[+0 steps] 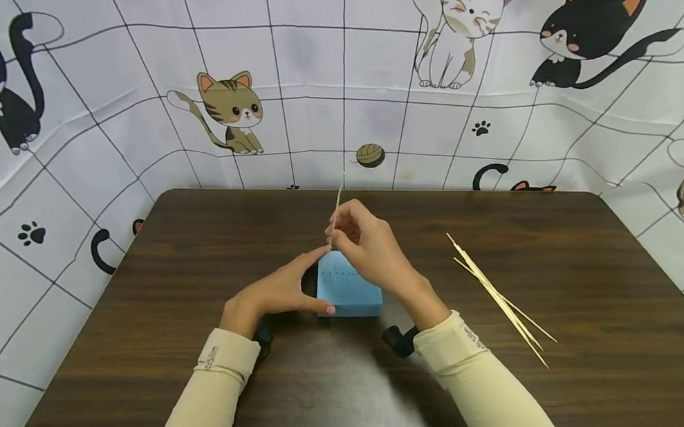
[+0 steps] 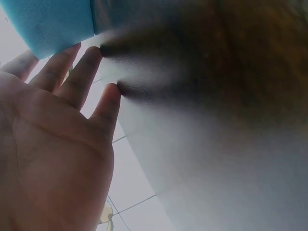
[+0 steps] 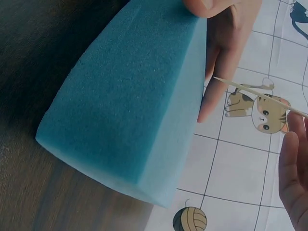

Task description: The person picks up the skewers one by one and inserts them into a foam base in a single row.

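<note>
Pale yellow sleeves (image 1: 495,392) reach in from the near edge, and beyond them, around the middle of the bench (image 1: 311,397), sits a blue block (image 1: 350,292) with small dark dots (image 1: 339,274) across its top. It looks like foam: probably very light, soft enough to dent under a hard squeeze, with a matt face that should not slip. Its sides seem the best place to take hold, with gentle, flat pressure that leaves the top free. The thin stick (image 1: 338,198) by its far left corner should be light too, fairly stiff lengthwise but likely to bend or snap if pushed sideways; a grip low down, near the point, would suit it.

The fingers of the right hand (image 1: 377,248) pinch that stick against the thumb, its upper length rising past them. The left hand (image 1: 278,290) holds the block at its left end, thumb at the near side, fingers fairly straight and spread towards the far left corner. In the right wrist view the stick's point shows just beside the block's edge; from these angles I cannot be sure whether it touches. Well apart to the right, a loose bunch of sticks (image 1: 500,300) lies crossed.
</note>
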A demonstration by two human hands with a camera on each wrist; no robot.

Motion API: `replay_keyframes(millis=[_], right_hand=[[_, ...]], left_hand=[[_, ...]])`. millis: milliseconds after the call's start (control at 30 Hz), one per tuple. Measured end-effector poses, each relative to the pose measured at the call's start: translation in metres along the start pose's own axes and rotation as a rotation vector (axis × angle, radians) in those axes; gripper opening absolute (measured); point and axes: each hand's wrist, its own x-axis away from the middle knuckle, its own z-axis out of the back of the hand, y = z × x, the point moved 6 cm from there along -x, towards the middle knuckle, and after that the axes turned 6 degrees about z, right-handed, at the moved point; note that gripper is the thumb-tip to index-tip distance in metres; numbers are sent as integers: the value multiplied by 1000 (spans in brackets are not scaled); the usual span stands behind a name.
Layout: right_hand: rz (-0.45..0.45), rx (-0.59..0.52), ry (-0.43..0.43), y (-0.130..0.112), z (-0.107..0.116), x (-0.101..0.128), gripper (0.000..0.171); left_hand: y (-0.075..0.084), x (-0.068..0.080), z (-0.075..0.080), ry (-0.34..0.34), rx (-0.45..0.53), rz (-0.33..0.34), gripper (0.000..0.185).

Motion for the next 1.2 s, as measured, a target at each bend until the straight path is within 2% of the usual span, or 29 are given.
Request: replay_keyframes(millis=[200, 700, 1200], right_hand=[[-5, 12, -3, 1, -3, -1, 9], [-8, -6, -25, 3, -9, 1, 9], [-7, 45, -56, 10, -16, 4, 8]], left_hand=[[1, 1, 0, -5, -5, 22, 110], [-1, 0, 0, -7, -28, 29, 112], [-3, 4, 0, -2, -32, 36, 111]])
